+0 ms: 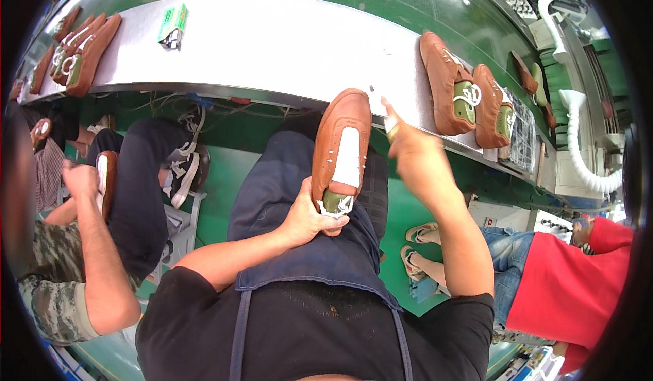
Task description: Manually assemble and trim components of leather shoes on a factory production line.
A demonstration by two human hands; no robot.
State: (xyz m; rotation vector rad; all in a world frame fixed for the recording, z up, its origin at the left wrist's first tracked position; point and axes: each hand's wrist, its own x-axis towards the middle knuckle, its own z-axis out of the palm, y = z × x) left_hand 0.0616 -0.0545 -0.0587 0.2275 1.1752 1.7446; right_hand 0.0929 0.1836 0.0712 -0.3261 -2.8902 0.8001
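Head view, brown shoe: mid-frame, the shoe point(342, 151) is held above the person's lap, opening up, its toe overlapping the tabletop point(272, 44) edge in the picture.
Long axis: runs almost straight up the frame, toe at the top, heel at the bottom, leaning slightly right toward the toe.
Left hand: the left hand point(307, 216) grasps the heel end from the lower left, thumb by the green lining and white laces.
Right hand: blurred, right of the shoe, the right hand point(410, 151) appears to grip a slim pale tool point(376, 101), dark at the tip; the exact hold cannot be told.
Nearer hand: the left touches the shoe; the right stands apart, its tool tip just beside the toe's right side.
Tabletop shoes: two brown shoes point(445, 89) at upper right, more brown shoes point(88, 58) at upper left.
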